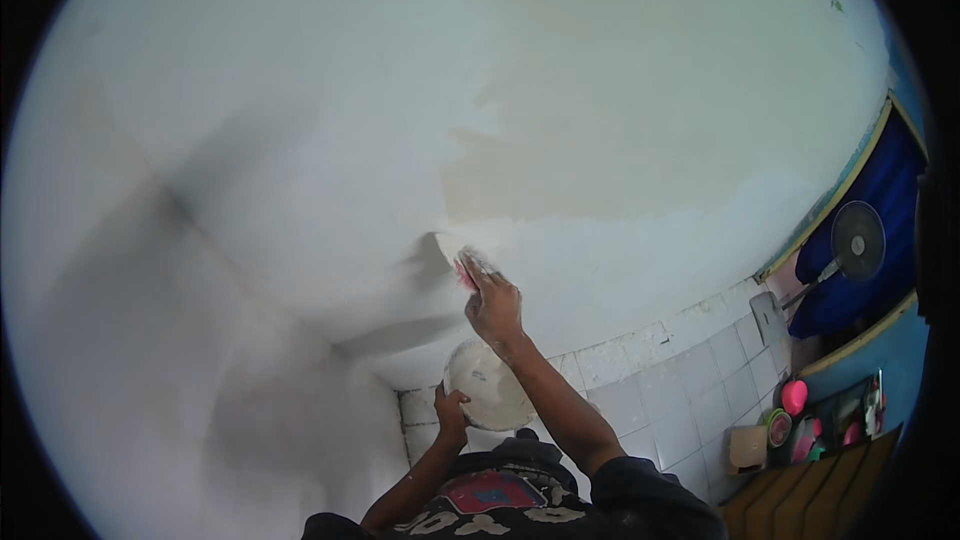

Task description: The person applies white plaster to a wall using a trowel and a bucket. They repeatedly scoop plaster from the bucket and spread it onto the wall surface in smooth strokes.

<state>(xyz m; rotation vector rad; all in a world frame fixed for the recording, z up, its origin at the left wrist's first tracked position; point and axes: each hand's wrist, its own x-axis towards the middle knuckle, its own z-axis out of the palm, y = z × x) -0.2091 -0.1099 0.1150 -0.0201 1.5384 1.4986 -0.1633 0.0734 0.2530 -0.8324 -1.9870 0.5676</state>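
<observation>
My right hand (490, 295) grips a filler spreader (453, 248) with a reddish part under my fingers, its coated blade at the white wall (350, 190) just below a large cream-toned patch (630, 140). My fingers are dusted with white paste. Lower down, my left hand (450, 410) holds a pale round container (485, 385) by its left edge; white material coats it, and part of it is hidden behind my right forearm.
A second wall (130, 340) meets this one at the left. To the right are a tiled band (690, 380), a standing fan (857, 240) before a blue curtain (890, 180), a wooden piece of furniture (800, 490), a cardboard box (748, 445) and several pink and green plastic items (795, 395).
</observation>
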